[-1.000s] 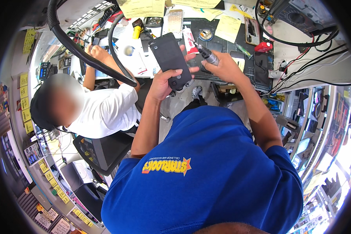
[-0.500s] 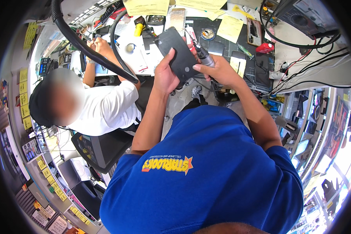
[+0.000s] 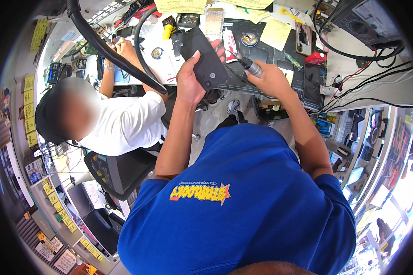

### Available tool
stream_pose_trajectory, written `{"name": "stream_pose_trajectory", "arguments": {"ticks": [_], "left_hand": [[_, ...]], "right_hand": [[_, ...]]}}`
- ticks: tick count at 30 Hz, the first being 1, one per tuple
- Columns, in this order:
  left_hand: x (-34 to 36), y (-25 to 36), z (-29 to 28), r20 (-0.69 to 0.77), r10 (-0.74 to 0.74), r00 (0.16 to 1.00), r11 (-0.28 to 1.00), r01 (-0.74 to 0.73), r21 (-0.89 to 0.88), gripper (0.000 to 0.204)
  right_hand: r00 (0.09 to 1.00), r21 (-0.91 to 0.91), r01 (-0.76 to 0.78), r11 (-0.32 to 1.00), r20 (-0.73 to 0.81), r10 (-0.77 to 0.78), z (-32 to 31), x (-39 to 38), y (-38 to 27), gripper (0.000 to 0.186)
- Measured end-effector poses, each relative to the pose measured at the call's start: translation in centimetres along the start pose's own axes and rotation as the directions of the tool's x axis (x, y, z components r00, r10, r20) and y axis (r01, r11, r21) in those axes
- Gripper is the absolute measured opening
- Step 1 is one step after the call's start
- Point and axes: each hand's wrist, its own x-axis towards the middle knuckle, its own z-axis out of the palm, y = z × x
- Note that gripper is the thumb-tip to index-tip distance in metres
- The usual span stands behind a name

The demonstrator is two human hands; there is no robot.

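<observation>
My left hand (image 3: 189, 83) is closed around a black phone (image 3: 203, 58), thumb on one long edge and fingertips at the opposite edge. Round camera lenses show near the phone's lower end, so its back faces up. In my right hand (image 3: 271, 79) is a pen-like rotary tool (image 3: 252, 67) with a silver and black body and a thin tip. The tool points up and left, its tip a little to the right of the phone and apart from it. Beyond the phone, a white and red tube (image 3: 229, 46) lies on the dark work mat (image 3: 261, 54).
A co-worker in a white shirt (image 3: 128, 117) sits at the bench on my left. A thick black hose (image 3: 110, 50) arches across the upper left. Yellow paper slips (image 3: 275, 34), a round dish (image 3: 249, 39), a red bottle (image 3: 315, 58) and a multimeter (image 3: 365, 25) are about the bench.
My right hand with the rotary tool has drawn away to the right from the phone's edge. The phone has tilted in my left hand, and more of its camera lenses show.
</observation>
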Motion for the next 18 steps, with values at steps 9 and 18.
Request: {"name": "stream_pose_trajectory", "arguments": {"ticks": [9, 18], "left_hand": [[1.0, -0.3, -0.8, 0.020, 0.131, 0.991, 0.944, -0.118, -0.307, 0.063], [2.4, -0.6, -0.5, 0.128, 0.154, 0.980, 0.979, -0.134, -0.156, 0.067]], "right_hand": [[0.990, 0.187, 0.136, 0.973, 0.010, -0.141, 1.0, -1.4, 0.0, 0.051], [0.989, 0.150, 0.145, 0.978, 0.010, -0.148, 0.8, -1.8, -0.2, 0.049]]}}
